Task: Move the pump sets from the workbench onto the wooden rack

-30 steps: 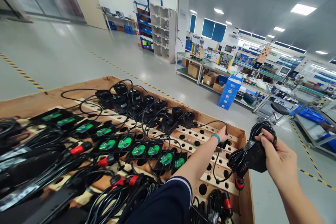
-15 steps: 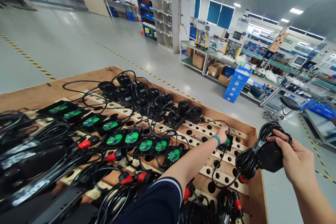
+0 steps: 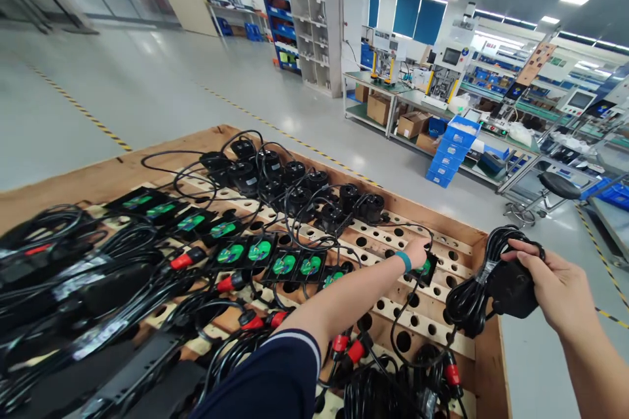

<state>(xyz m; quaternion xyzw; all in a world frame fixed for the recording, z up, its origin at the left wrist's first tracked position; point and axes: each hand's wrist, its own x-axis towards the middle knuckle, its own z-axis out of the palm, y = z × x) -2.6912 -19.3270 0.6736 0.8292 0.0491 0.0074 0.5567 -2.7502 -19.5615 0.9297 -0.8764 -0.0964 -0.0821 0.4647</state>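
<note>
My left hand (image 3: 417, 253) reaches across the crate with curled fingers at the edge of a small black square housing with a green circuit board (image 3: 423, 267); the fingertips are mostly hidden. A black cable runs from this housing. At the right, my right hand (image 3: 553, 278) grips a flat black block (image 3: 514, 288), with a bundled black cable (image 3: 474, 294) hanging beside it over the crate's edge. Similar housings with green boards (image 3: 259, 250) lie in rows on the slats, and round black units (image 3: 299, 203) stand behind them.
A wooden crate (image 3: 422, 209) with perforated slats surrounds the parts. Bundled cables with red connectors (image 3: 452, 373) fill the front and left. Beyond are stacked blue bins (image 3: 449, 154), workbenches with machines (image 3: 376, 88), a stool (image 3: 559, 184) and a grey shelf unit (image 3: 314, 33).
The view has shifted slightly. The housing at my left hand has moved a little left relative to the slats. My right hand still holds the black block with its cable.
</note>
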